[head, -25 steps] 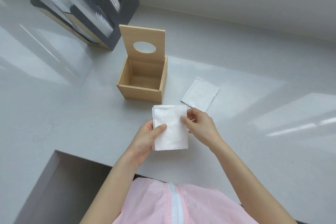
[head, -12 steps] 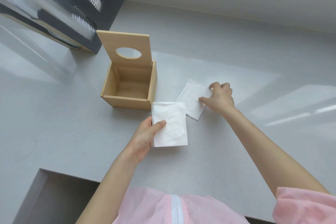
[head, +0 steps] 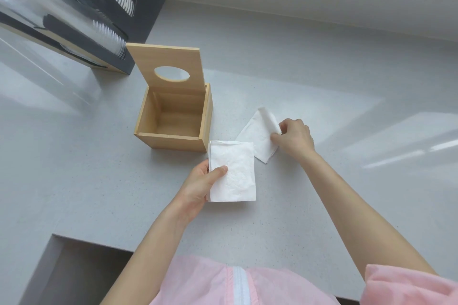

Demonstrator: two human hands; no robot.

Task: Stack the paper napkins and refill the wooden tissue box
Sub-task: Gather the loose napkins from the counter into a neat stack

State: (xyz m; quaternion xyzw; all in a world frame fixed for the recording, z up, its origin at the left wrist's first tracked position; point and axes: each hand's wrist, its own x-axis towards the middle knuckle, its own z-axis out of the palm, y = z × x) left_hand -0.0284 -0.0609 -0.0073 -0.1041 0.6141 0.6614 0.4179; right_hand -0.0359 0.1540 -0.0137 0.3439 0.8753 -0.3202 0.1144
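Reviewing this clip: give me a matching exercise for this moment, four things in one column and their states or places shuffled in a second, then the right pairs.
Things:
1. napkin stack
2. loose napkin
3. wooden tissue box
4. box lid

States:
A. standing up, oval hole showing
B. held in the left hand
C. open, nothing inside
D. on the countertop, one edge lifted in the right hand grip

Pairs: 1-B, 2-D, 3-C, 4-A
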